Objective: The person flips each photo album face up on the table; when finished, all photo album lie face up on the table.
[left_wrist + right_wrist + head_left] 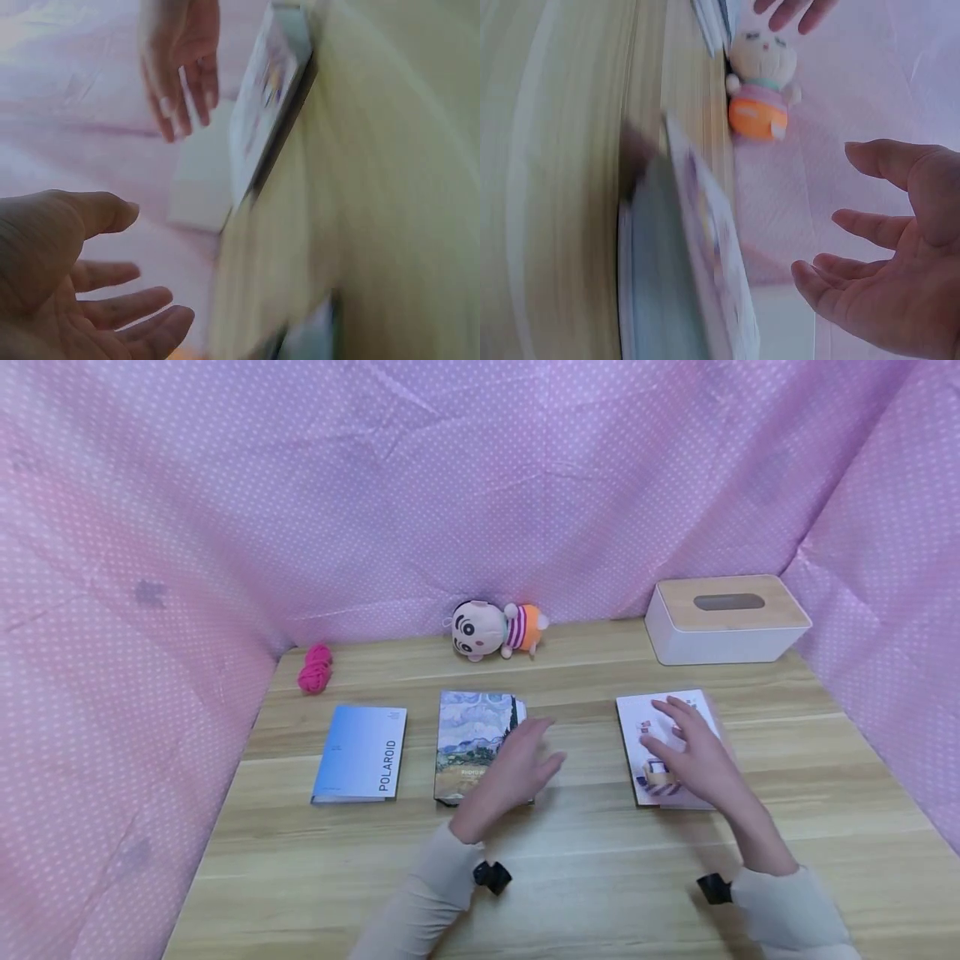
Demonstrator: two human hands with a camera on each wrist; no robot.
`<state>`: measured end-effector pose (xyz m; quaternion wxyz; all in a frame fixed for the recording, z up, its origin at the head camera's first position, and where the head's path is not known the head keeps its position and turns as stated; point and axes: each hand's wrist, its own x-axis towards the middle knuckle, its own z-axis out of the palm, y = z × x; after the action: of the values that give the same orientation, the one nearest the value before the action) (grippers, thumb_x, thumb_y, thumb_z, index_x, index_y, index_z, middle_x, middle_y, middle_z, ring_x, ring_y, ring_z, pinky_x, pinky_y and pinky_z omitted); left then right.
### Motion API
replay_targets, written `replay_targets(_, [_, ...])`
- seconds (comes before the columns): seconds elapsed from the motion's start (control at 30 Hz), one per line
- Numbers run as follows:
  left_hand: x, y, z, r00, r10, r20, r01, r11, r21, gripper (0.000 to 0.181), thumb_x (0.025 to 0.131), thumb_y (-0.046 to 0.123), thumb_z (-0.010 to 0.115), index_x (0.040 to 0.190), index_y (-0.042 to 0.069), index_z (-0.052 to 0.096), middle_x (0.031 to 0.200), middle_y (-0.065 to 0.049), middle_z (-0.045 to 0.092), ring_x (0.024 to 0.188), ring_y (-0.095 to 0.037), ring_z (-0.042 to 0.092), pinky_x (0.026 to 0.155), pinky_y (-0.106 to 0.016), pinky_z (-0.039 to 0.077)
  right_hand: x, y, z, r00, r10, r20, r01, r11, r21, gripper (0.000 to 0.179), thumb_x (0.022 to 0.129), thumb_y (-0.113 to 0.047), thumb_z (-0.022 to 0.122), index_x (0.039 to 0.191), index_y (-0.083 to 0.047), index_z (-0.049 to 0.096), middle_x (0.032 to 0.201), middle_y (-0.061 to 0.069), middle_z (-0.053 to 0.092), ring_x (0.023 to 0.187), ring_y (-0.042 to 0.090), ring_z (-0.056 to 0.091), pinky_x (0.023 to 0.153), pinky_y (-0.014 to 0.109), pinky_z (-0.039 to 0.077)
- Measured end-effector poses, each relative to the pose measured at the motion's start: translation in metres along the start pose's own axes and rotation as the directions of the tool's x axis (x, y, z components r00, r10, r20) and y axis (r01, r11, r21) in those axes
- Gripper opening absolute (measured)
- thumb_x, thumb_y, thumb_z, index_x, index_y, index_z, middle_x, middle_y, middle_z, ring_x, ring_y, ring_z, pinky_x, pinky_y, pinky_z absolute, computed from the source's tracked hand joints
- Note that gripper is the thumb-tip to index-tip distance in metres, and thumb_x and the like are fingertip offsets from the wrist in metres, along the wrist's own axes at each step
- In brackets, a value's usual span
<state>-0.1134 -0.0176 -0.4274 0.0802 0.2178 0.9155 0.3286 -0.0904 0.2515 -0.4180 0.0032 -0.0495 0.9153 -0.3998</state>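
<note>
Right hand (693, 756) is hovering over the white illustrated album (660, 785), thumb and fingers spread and loosely bent, gripping nothing. Left hand (516, 770) is hanging above the right side of the landscape-painting photo album (472, 727), likewise spread and pinching nothing. The blue POLAROID album (360, 752) is lying farther out, to the left of the left hand.

Risks, as judged:
1. In the right-wrist view the white cover appears to be sitting slightly off its pages (blur is limiting certainty here). A fingertip passing low could be snagging that edge, flipping or creasing the cover.
2. The left wrist is sitting just nearer than the landscape album's front edge; if dipping, its black wrist mount (492, 877) could be nudging the album askew.
3. A one-handed pinch on the cover alone would probably be opening either album, leaving the pages sagging.
</note>
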Motion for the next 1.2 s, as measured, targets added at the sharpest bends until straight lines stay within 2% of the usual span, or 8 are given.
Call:
replay_targets(0.13, [0.015, 0.015, 0.023, 0.999, -0.033, 0.036, 0.036, 0.996, -0.078, 0.064, 0.094, 0.036, 0.058, 0.148, 0.011, 0.033, 0.147, -0.009, 0.043, 0.131, -0.022, 0.045, 0.110, -0.036, 0.037, -0.004, 0.016, -0.015, 1.000, 0.002, -0.025, -0.003, 0.999, -0.048, 0.065, 0.092, -0.029, 0.063, 0.141, 0.005, 0.037, 0.149, 0.036, 0.022, 0.126, 0.058, 0.034, 0.097, 0.069, 0.034])
replay_targets(0.27, [0.026, 0.025, 0.041, 0.995, -0.065, 0.072, 0.073, 0.989, -0.126, 0.068, 0.094, 0.037, 0.058, 0.150, 0.010, 0.030, 0.150, -0.007, 0.039, 0.134, -0.019, 0.043, 0.113, -0.032, 0.034, -0.008, 0.031, -0.026, 0.999, 0.038, -0.008, -0.039, 0.996, -0.079, 0.071, 0.092, -0.031, 0.063, 0.143, 0.009, 0.032, 0.148, 0.039, 0.018, 0.132, 0.060, 0.020, 0.100, 0.074, 0.022])
replay_targets(0.4, [0.034, 0.032, 0.060, 0.992, -0.072, 0.101, 0.087, 0.984, -0.159, 0.070, 0.093, 0.037, 0.060, 0.150, 0.011, 0.029, 0.149, -0.006, 0.040, 0.136, -0.018, 0.039, 0.113, -0.031, 0.033, -0.012, 0.046, -0.031, 0.998, 0.066, 0.010, -0.065, 0.991, -0.117, 0.076, 0.092, -0.031, 0.064, 0.143, 0.013, 0.027, 0.144, 0.042, 0.019, 0.131, 0.060, 0.018, 0.101, 0.074, 0.019])
replay_targets(0.53, [0.038, 0.037, 0.075, 0.987, -0.077, 0.138, 0.100, 0.981, -0.166, 0.074, 0.092, 0.041, 0.061, 0.152, 0.016, 0.025, 0.149, -0.003, 0.039, 0.135, -0.016, 0.040, 0.110, -0.031, 0.037, -0.016, 0.058, -0.033, 0.996, 0.075, 0.038, -0.070, 0.990, -0.126, 0.080, 0.091, -0.028, 0.065, 0.143, 0.016, 0.023, 0.141, 0.044, 0.022, 0.129, 0.062, 0.020, 0.101, 0.073, 0.019])
replay_targets(0.73, [0.042, 0.046, 0.090, 0.989, -0.075, 0.124, 0.096, 0.981, -0.167, 0.077, 0.089, 0.039, 0.065, 0.152, 0.018, 0.026, 0.143, -0.001, 0.044, 0.120, -0.010, 0.050, 0.101, -0.025, 0.044, -0.016, 0.068, -0.035, 0.992, 0.073, 0.099, -0.066, 0.995, -0.077, 0.080, 0.093, -0.027, 0.063, 0.144, 0.015, 0.019, 0.140, 0.044, 0.027, 0.124, 0.061, 0.031, 0.097, 0.070, 0.029])
replay_targets(0.8, [0.043, 0.049, 0.095, 0.990, -0.085, 0.113, 0.103, 0.981, -0.165, 0.077, 0.089, 0.037, 0.066, 0.151, 0.018, 0.027, 0.143, -0.001, 0.044, 0.120, -0.009, 0.049, 0.102, -0.025, 0.043, -0.015, 0.070, -0.036, 0.989, 0.089, 0.120, -0.081, 0.994, -0.070, 0.081, 0.094, -0.030, 0.061, 0.146, 0.014, 0.017, 0.141, 0.043, 0.027, 0.124, 0.060, 0.034, 0.096, 0.069, 0.032])
replay_targets(1.0, [0.039, 0.057, 0.109, 0.992, -0.091, 0.083, 0.100, 0.989, -0.111, 0.074, 0.088, 0.032, 0.069, 0.149, 0.014, 0.032, 0.146, 0.001, 0.042, 0.132, -0.009, 0.041, 0.109, -0.023, 0.036, -0.017, 0.080, -0.038, 0.974, 0.156, 0.167, -0.149, 0.987, -0.057, 0.085, 0.096, -0.040, 0.055, 0.146, 0.014, 0.012, 0.142, 0.043, 0.025, 0.127, 0.060, 0.030, 0.099, 0.068, 0.031])
replay_targets(1.2, [0.037, 0.059, 0.111, 0.995, -0.075, 0.065, 0.079, 0.994, -0.072, 0.069, 0.089, 0.029, 0.068, 0.147, 0.013, 0.036, 0.142, 0.004, 0.044, 0.122, -0.003, 0.046, 0.103, -0.019, 0.041, -0.016, 0.084, -0.036, 0.966, 0.203, 0.163, -0.197, 0.979, -0.050, 0.088, 0.096, -0.045, 0.052, 0.146, 0.015, 0.012, 0.144, 0.043, 0.022, 0.130, 0.059, 0.025, 0.100, 0.069, 0.027])
